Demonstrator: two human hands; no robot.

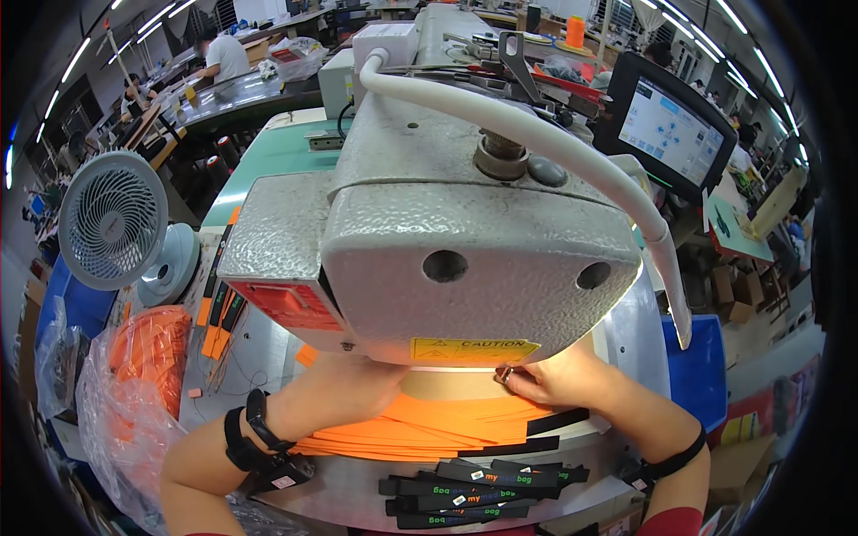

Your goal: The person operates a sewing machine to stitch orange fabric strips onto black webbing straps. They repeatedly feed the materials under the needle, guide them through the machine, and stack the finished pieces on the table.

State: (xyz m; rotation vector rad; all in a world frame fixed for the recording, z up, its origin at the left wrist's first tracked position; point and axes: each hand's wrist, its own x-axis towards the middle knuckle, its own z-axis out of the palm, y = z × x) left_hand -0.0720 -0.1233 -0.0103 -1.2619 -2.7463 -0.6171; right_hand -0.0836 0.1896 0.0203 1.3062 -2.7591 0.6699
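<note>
A large grey sewing machine head [474, 259] stands over the work. My left hand [362, 389] reaches beneath its left front, beside a tan flat piece [451, 385]; its fingers are hidden. On the other side of that piece, my right hand [563, 380] has its thumb and fingers drawn together, a ring showing. What lies between them cannot be made out. Just in front of both hands is a fanned stack of orange strips [411, 429], some with black ends. Nearer to me lies a pile of black strips with printed lettering [483, 491].
A grey fan [113, 220] stands at the left, behind a clear bag of orange material [147, 357]. More orange and black strips [219, 330] lie by the machine. A blue bin [697, 371] and a control screen [670, 125] are on the right. Other people work farther back.
</note>
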